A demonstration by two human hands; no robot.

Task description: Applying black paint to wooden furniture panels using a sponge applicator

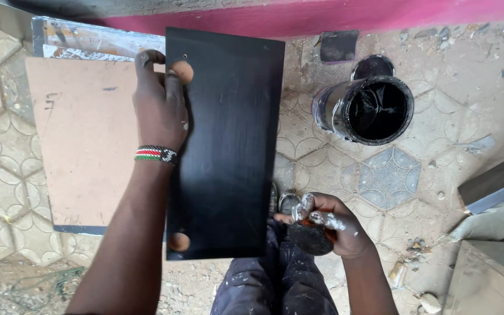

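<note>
1. Nearest the camera are the person's paint-spattered trousers (275,280), low in the middle of the view, with both forearms reaching out above them.
2. The right hand (328,224) is clenched around a dark, paint-soaked pad (310,238), fingers curled over its top; the knuckles carry pale flecks of paint. It sits just right of the near right corner of the black panel (226,146), close to it but apart.
3. The left hand (160,105) grasps the black panel by its left long edge, fingers wrapped toward the far end, near a round hole in the corner. A beaded wristband (156,154) circles the wrist.
4. The left forearm runs up from the near left, nearly straight; the right forearm comes in from the near right, bent inward at the wrist.
5. The black panel is held lengthwise, near to far, in the middle of the view, its painted face toward the camera. A second round hole shows at its near left corner.
6. Left of the panel, a bare brown board (83,140) lies flat on the tiled floor (392,175), partly under the left hand.
7. To the far right stands an open tin of black paint (371,109), well apart from both hands, with open tiled floor between it and the panel.
8. A pink wall base (380,14) runs along the far edge.
</note>
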